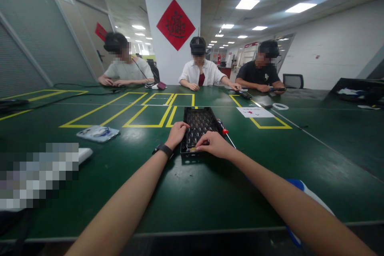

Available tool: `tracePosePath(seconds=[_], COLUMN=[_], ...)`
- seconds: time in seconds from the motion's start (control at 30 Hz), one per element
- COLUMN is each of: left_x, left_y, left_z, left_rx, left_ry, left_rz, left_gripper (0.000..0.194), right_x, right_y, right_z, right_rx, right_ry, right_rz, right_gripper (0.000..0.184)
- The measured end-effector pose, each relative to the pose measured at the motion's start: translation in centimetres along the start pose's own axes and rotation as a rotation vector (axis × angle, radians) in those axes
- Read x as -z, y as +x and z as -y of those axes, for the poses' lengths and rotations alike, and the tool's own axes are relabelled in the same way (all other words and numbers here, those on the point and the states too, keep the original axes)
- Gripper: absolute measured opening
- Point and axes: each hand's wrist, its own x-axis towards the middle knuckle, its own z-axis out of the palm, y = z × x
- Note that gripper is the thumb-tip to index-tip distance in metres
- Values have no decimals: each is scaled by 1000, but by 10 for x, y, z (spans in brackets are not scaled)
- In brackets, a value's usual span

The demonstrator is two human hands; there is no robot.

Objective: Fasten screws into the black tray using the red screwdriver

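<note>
A black open case (182, 155) lies on the green table in front of me, with rows of small light pegs or slots inside. My left hand (178, 134), a dark band on its wrist, grips the case's left side with the fingers curled over the rim. My right hand (213, 144) reaches over the near right corner, fingertips pinched low inside the near end. Beside those fingertips is a small yellowish piece (193, 149). Whatever the pinch holds is too small to make out. A screwdriver (225, 131) with a red and black handle lies right of the case.
Yellow tape outlines (144, 125) mark the table (120, 184). A phone (97, 133) lies to the left, a white sheet (255, 112) and a tape roll (280, 106) to the right. A blue and white object (309, 194) is under my right forearm. Several people sit opposite.
</note>
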Motion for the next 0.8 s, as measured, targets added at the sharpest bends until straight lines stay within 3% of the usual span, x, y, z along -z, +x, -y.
tracePosePath(seconds=[0.8], left_x=[-2], left_y=[1], left_z=[1], left_rx=[11], left_ry=[-6], left_rz=[-2], left_gripper=[31], right_x=[-2], right_y=[0], right_z=[-3], right_rx=[5], right_ry=[-14], right_rz=[12], right_gripper=[15])
